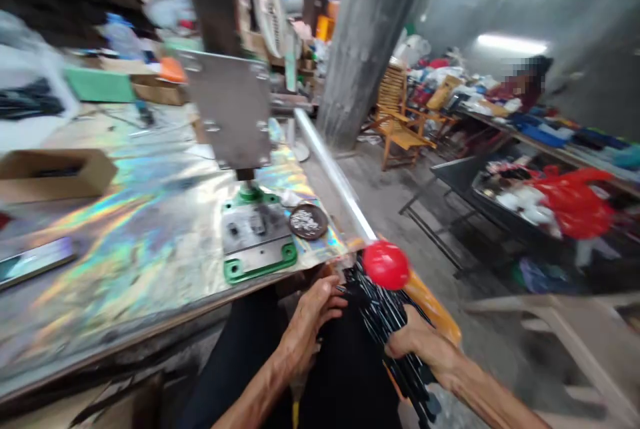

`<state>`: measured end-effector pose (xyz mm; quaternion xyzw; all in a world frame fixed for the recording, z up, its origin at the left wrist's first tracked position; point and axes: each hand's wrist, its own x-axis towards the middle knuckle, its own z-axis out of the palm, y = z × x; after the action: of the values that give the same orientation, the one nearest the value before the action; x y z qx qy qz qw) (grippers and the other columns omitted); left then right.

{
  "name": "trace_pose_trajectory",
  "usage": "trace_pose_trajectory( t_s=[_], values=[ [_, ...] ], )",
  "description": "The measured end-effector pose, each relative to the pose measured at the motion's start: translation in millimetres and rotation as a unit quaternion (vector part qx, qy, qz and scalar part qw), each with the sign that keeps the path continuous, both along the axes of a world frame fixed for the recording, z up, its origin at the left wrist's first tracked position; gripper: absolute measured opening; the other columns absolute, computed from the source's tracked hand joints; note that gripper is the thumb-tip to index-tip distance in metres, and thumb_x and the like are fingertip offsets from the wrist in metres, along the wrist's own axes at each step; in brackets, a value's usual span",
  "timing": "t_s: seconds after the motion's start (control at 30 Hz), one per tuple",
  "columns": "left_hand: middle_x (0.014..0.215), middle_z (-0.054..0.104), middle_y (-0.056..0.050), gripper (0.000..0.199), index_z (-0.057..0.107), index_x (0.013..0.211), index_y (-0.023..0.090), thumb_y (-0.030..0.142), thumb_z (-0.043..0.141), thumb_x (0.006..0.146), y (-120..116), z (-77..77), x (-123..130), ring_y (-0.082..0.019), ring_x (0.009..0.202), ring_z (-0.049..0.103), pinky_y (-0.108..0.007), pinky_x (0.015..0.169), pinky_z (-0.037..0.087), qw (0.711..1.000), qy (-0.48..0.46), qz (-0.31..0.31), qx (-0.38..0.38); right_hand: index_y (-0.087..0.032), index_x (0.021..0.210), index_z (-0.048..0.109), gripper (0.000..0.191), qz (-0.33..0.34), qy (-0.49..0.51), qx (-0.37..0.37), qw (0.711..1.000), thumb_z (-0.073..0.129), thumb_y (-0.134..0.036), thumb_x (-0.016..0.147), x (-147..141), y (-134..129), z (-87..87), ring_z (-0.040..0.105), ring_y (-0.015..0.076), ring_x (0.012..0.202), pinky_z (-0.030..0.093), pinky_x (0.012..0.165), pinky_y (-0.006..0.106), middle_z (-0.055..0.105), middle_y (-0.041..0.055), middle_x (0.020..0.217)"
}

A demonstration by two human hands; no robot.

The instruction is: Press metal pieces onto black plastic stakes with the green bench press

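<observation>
A bundle of thin, shiny black strips (385,315) lies beside my right thigh, partly over an orange container (433,302). My right hand (413,335) closes round the bundle's nearer part, its fingers mostly hidden. At the bundle's far end is my left hand (315,312), fingers loosely bent and apart, with no held thing visible; blur hides whether they touch the strips. Above the bundle hangs the red ball knob (386,265) of a long metal lever (335,172). It belongs to a bench press with a grey plate (233,109) and a green-edged base (260,259).
A round brown dish (309,221) of small pale pieces sits beside the press on the shiny-covered table (165,235). To the left are a cardboard box (55,175) and a phone (37,261). A pillar (367,42), bamboo chair (400,115) and another person (520,85) are farther back.
</observation>
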<state>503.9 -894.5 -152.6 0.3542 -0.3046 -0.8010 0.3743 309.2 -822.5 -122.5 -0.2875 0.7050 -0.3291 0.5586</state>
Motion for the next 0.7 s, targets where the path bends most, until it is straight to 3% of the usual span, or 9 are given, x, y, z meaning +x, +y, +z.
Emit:
trace_pose_trajectory(
  t_s=[0.1, 0.2, 0.37, 0.57, 0.7],
  values=[
    [0.094, 0.062, -0.008, 0.045, 0.061, 0.109, 0.016, 0.047, 0.062, 0.076, 2.9, 19.0, 54.8, -0.016, 0.080, 0.059, -0.026, 0.065, 0.045, 0.999, 0.022, 0.038, -0.021, -0.020, 0.074, 0.051, 0.032, 0.068, -0.042, 0.013, 0.997, 0.059, -0.017, 0.043, 53.0, -25.8, 14.2, 0.047, 0.0150, 0.052, 0.042, 0.048, 0.024, 0.050, -0.0052, 0.057],
    [0.074, 0.060, -0.003, 0.042, 0.062, 0.105, 0.015, 0.044, 0.065, 0.075, -7.2, 34.3, 104.5, -0.011, 0.065, 0.053, -0.022, 0.059, 0.040, 0.987, -0.011, 0.148, -0.063, -0.020, 0.080, 0.054, 0.037, 0.165, -0.035, -0.007, 0.986, 0.059, -0.019, 0.044, 112.6, -66.3, 28.5, 0.050, 0.0162, 0.053, 0.043, 0.048, 0.025, 0.052, -0.0048, 0.058],
    [0.059, 0.057, 0.001, 0.030, 0.062, 0.084, 0.014, 0.039, 0.068, 0.071, -37.2, 40.2, 181.3, -0.009, 0.056, 0.051, -0.021, 0.055, 0.039, 0.936, 0.000, 0.336, -0.103, -0.019, 0.066, 0.051, 0.022, 0.373, 0.001, -0.087, 0.924, 0.058, -0.025, 0.047, 219.8, -145.7, 42.8, 0.043, 0.0126, 0.045, 0.039, 0.042, 0.024, 0.045, -0.0049, 0.054],
    [0.063, 0.064, -0.002, 0.032, 0.058, 0.081, 0.013, 0.037, 0.071, 0.064, -65.6, 25.9, 270.0, -0.010, 0.052, 0.055, -0.023, 0.052, 0.043, 0.856, -0.010, 0.508, -0.095, -0.021, 0.058, 0.036, 0.020, 0.519, 0.083, -0.126, 0.841, 0.054, -0.023, 0.048, 323.2, -226.3, 16.1, 0.032, 0.0097, 0.042, 0.027, 0.035, 0.022, 0.034, -0.0063, 0.052],
    [0.061, 0.064, -0.001, 0.033, 0.054, 0.077, 0.014, 0.039, 0.070, 0.062, -76.1, 13.8, 310.7, -0.010, 0.048, 0.055, -0.023, 0.049, 0.043, 0.806, -0.050, 0.585, -0.073, -0.020, 0.065, 0.042, 0.018, 0.628, 0.169, -0.185, 0.737, 0.053, -0.017, 0.051, 362.2, -263.6, -3.0, 0.034, 0.0105, 0.046, 0.026, 0.039, 0.022, 0.038, -0.0061, 0.055]
  ],
)
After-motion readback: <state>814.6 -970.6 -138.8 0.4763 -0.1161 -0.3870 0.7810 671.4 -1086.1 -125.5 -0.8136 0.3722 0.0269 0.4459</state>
